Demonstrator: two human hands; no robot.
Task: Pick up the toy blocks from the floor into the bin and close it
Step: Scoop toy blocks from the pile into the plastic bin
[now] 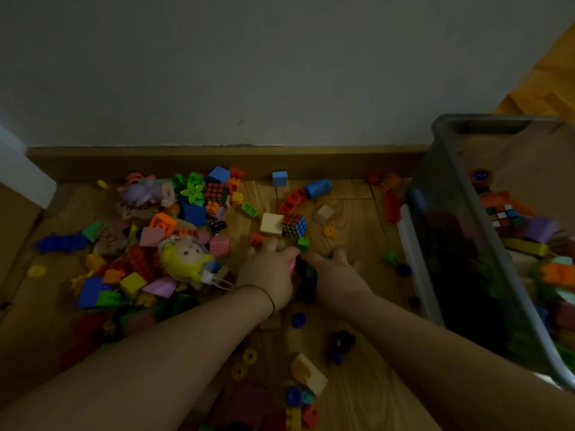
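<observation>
Blocks [161,224] in many colours lie scattered over the wooden floor [351,206] along the skirting board [186,160], mixed with a yellow doll [186,259] and a puzzle cube [294,226]. We have both hands low on the floor in the middle of the scatter: our left hand [267,272] and our right hand [337,273] face each other with a cluster of dark blocks [306,279] between them. The right hand's fingers [340,253] reach forward, loosely spread. The left hand's fingers are blurred, and we cannot tell whether they grip the pink piece [292,266] beside the thumb. The bin [441,194] stands open-topped to our right, with blocks inside.
</observation>
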